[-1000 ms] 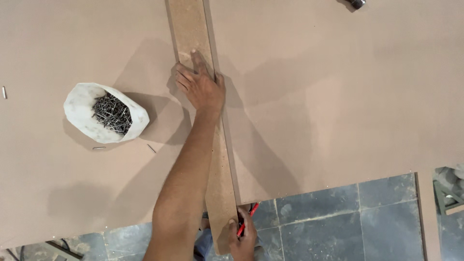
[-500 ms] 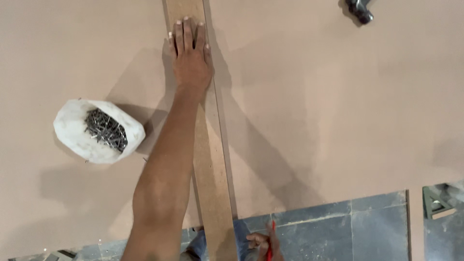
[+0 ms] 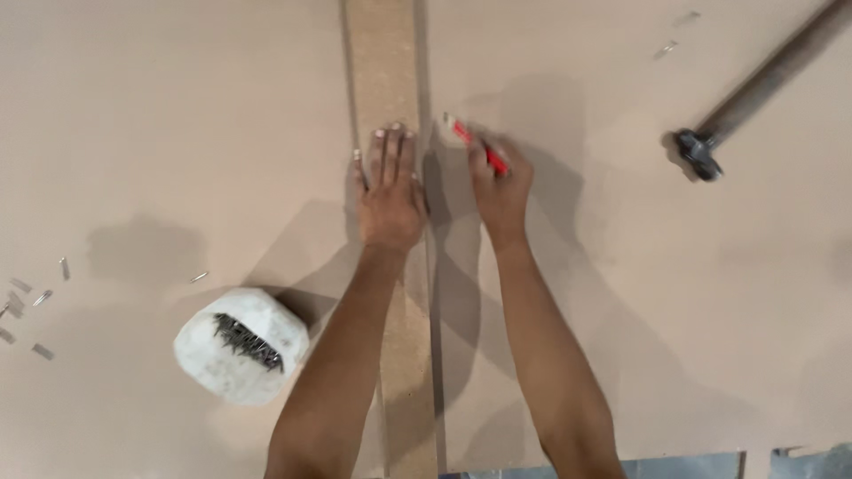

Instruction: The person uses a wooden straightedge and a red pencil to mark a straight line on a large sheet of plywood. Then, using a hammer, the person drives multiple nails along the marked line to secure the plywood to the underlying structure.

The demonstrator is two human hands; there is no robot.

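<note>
While your left hand (image 3: 390,200) lies flat on the narrow strip (image 3: 383,71), fingers straight and close together, that strip runs lengthwise under your palm across the big board (image 3: 177,133). Your right hand (image 3: 501,188) pinches a red pencil (image 3: 479,149) just beside the strip's right edge, tip at the board.

Both arms are reaching forward, side by side. The left hand (image 3: 390,195) is lying flat, palm down, fingers stretched together. The right hand (image 3: 501,182) is curling its fingers in a pinch.
</note>
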